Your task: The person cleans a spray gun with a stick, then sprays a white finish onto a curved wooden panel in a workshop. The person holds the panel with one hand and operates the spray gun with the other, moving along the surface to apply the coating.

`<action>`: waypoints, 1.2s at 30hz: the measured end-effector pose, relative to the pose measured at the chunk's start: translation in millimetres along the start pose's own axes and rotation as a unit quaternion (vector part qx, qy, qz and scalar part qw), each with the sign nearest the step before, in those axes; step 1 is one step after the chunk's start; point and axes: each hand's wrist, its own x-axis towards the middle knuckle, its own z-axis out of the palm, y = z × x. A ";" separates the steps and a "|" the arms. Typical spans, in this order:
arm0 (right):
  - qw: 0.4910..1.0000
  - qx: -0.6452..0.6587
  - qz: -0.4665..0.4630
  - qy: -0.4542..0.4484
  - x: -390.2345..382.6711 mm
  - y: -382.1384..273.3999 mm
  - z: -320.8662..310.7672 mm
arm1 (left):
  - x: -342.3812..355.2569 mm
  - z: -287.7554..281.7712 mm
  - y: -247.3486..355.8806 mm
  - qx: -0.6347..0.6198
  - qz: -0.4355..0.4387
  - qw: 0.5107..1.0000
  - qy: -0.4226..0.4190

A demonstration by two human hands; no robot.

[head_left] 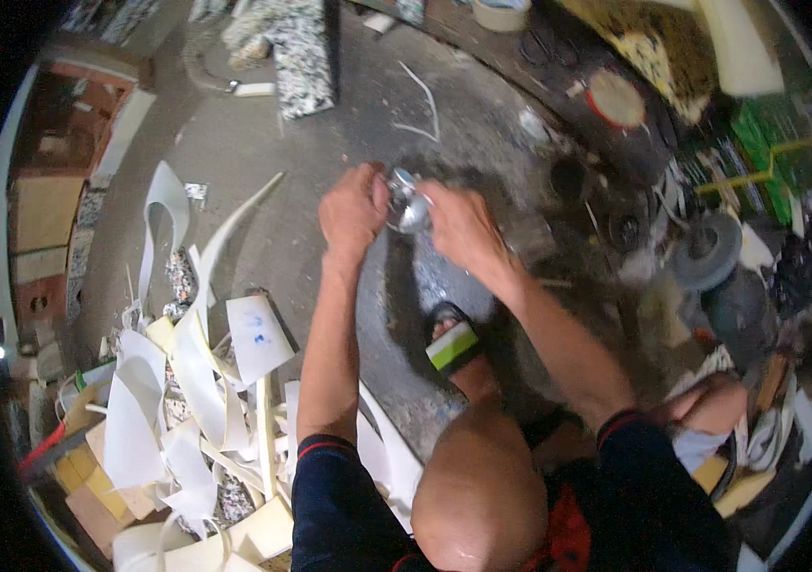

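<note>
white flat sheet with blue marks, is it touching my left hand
Apart. The head view shows grey floor between the white sheet and your left hand, which is up beside a shiny silver metal object.

Floor [349, 114] grey, scuffed, with dark stain [404, 276] at middle. Speckled foam block [305, 76] near top, just left of middle. Thin bent white strip [436, 110] right of it, well apart. Small speckled scrap [196, 193] farther left. At lower left, heap of white and cream offcuts [134, 410], many curled, overlapping; flat white piece with blue marks [260, 338] at heap's right edge. Sandal with green-and-white strap [454, 351] on floor, below stain. Clutter at right too dim to sort.
</note>
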 end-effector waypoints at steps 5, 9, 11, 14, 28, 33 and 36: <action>0.999 0.015 -0.039 0.022 -5.5 -5.1 -1.3 | 0.4 -7.3 3.9 0.007 -0.011 1.000 0.022; 1.000 0.003 -0.026 -0.001 1.5 2.4 -1.6 | 1.4 -10.7 6.3 0.010 -0.016 1.000 -0.018; 0.999 0.011 -0.043 0.008 0.3 5.9 -1.2 | 0.2 -10.4 6.3 0.007 -0.027 0.999 -0.032; 0.999 0.005 -0.043 0.006 -6.2 5.1 -0.9 | 0.8 -9.8 5.9 0.007 -0.018 1.000 -0.016; 0.999 -0.031 -0.006 -0.008 -8.0 2.1 2.9 | 0.3 -3.8 2.7 0.013 -0.041 0.999 -0.021; 0.999 -0.026 -0.021 0.001 -9.7 1.9 0.8 | 0.8 -6.0 4.2 0.017 -0.036 0.999 -0.022; 0.998 -0.022 -0.051 0.034 -5.3 -0.4 2.0 | 1.4 -8.3 6.0 0.026 -0.046 0.997 -0.048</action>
